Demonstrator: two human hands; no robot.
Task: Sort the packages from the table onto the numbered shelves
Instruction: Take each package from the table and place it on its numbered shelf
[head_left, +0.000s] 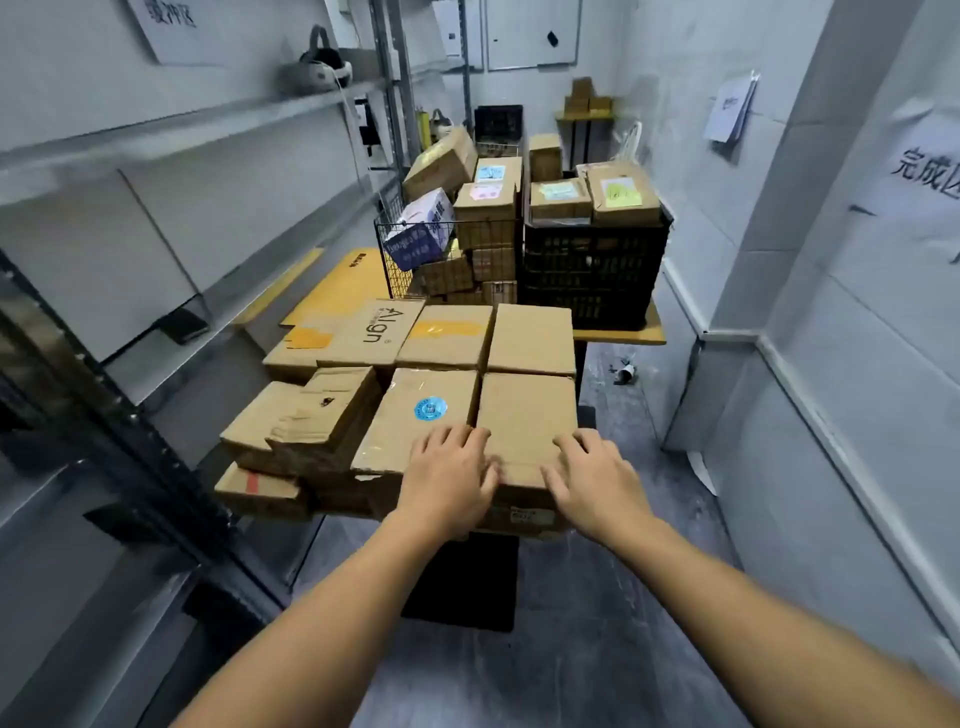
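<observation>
Selecting the next package appears to be the step in hand. The left grip (447, 475) and the right grip (589, 480) both lie released, fingers spread flat on the near end of a plain box (524, 410) at the top of the stack; neither clasps anything. The left grip overlaps the seam onto the stickered box (405, 436) touching on its left, which bears a round blue sticker. More boxes lie beyond the fingertips and to the left of the left grip, among them one printed "Align" (358, 332). The counter under this stack is hidden by its load.

Judgement: the next move calls for the grips to part to opposite sides of the plain box, clench on its edges and raise it straight up, since neighbours touch it on two sides. No label shows on its top face, so it will likely need turning to be read. The shelves (218, 111) stand well to the left of the left grip; no numbers are legible on them.

Containers, well beyond both grips:
- A wire basket (388, 275) is filled above its rim with brown boxes, and a white-and-blue package (423, 226) leans at its left corner.
- A black crate (592, 275) just to the basket's right carries labelled boxes (621, 195) on top. What lies inside cannot be made out.
</observation>
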